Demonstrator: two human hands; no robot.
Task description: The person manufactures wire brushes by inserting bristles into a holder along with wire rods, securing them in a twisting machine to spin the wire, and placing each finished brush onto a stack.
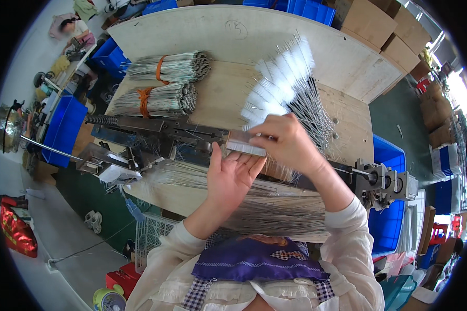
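Note:
A shiny rectangular metal block [239,147] lies at the middle of a long dark metal machine [155,127]. My left hand [231,179] is palm up at its near side, fingers stretched out beneath the block's lower edge and thumb apart. Over the block's right end is my right hand [290,140], its fingers pinched together; what they hold, if anything, is hidden. Just beyond that hand, wire brushes with white bristles [277,85] lie fanned in a pile, their twisted wire stems [316,114] pointing toward me. Many loose wires [280,210] spread in front of the machine.
Two wire bundles [168,67] with orange ties lie at the back left of the wooden table [225,85]. A pale board [233,31] walls its far side. Clamp-like metal blocks [384,181] stand at the machine's right end, above a blue bin [384,228]. Another person [80,31] sits far left.

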